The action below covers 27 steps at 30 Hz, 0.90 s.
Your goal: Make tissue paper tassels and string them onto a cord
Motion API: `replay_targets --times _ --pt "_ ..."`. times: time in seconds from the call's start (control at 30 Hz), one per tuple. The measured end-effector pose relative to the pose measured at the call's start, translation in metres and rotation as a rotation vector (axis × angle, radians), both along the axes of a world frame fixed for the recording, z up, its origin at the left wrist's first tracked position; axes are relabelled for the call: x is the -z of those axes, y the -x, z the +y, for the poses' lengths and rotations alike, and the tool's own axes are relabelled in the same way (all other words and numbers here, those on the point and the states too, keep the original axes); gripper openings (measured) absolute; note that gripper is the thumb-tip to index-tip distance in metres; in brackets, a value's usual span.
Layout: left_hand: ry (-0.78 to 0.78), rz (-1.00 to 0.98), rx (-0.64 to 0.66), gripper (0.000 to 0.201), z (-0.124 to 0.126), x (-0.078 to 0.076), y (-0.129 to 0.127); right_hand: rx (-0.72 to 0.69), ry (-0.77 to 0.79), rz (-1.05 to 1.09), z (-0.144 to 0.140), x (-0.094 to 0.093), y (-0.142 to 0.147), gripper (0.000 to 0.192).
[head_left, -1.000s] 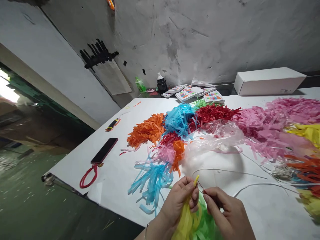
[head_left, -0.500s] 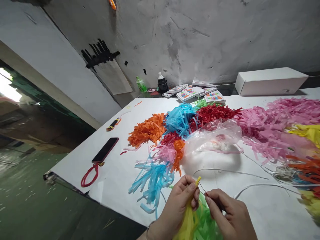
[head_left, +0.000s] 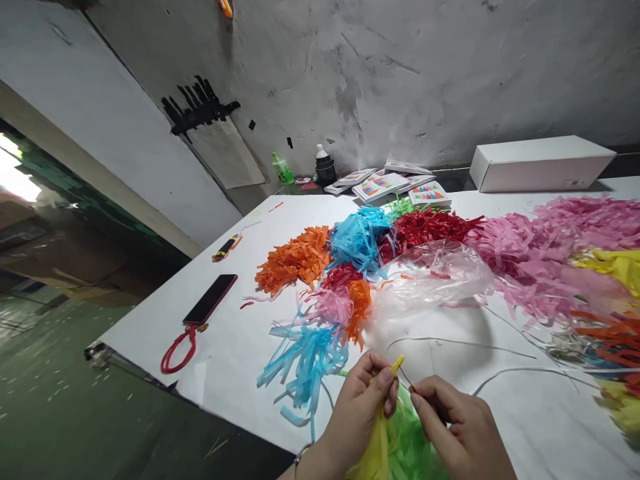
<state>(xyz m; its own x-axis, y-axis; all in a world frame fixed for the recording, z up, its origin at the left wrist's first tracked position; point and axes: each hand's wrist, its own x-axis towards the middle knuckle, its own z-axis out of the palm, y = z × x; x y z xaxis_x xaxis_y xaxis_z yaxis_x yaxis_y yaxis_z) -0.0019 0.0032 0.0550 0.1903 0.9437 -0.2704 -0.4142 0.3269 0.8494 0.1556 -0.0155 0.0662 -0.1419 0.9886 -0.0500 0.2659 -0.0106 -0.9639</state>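
In the head view my left hand (head_left: 361,400) is closed around a yellow paper tassel (head_left: 374,450), its twisted tip sticking out above the thumb. A thin dark reddish thread or wire (head_left: 406,378) runs from that tip to my right hand (head_left: 457,423), which pinches its other end between thumb and fingertips. Green tassel strips (head_left: 407,440) hang below and between both hands. Just left of my left hand lies a light blue tassel (head_left: 305,367), joined to pink strips (head_left: 331,305) and an orange tassel (head_left: 358,307).
Orange (head_left: 295,260), blue (head_left: 361,237), red (head_left: 430,230) and pink (head_left: 525,247) tassel piles cover the table's middle and right. A clear plastic bag (head_left: 435,277) lies before them. Phone (head_left: 210,300) and cutter (head_left: 226,248) are left; a white box (head_left: 543,163) and printed packets (head_left: 380,187) stand behind.
The plastic bag has shifted to the right and sunk flatter. The yellow tip and my left hand have tilted slightly right; both hands keep their grip.
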Motion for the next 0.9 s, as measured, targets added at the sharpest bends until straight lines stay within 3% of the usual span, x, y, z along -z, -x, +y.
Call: replay_targets --times 0.17,0.3,0.4,0.7,0.8,0.9 --pt "-0.097 0.208 0.123 0.041 -0.003 0.002 0.004 -0.004 0.11 0.111 0.004 -0.006 0.001 0.039" --pt "-0.175 0.321 0.103 0.04 -0.003 0.002 0.007 0.045 0.252 0.303 0.006 -0.004 0.005 0.052" --pt "-0.237 0.401 0.101 0.037 -0.003 0.001 0.009 -0.01 0.327 0.394 0.007 -0.002 0.007 0.056" --pt "-0.133 0.265 0.166 0.042 -0.003 0.005 0.009 -0.091 0.383 0.402 0.011 0.01 0.001 0.053" --pt "-0.191 0.298 0.209 0.041 -0.003 0.002 0.01 -0.164 0.439 0.494 0.013 0.013 -0.001 0.061" --pt "-0.262 0.354 0.234 0.039 -0.002 -0.003 0.011 -0.144 0.434 0.536 0.014 0.012 0.001 0.061"
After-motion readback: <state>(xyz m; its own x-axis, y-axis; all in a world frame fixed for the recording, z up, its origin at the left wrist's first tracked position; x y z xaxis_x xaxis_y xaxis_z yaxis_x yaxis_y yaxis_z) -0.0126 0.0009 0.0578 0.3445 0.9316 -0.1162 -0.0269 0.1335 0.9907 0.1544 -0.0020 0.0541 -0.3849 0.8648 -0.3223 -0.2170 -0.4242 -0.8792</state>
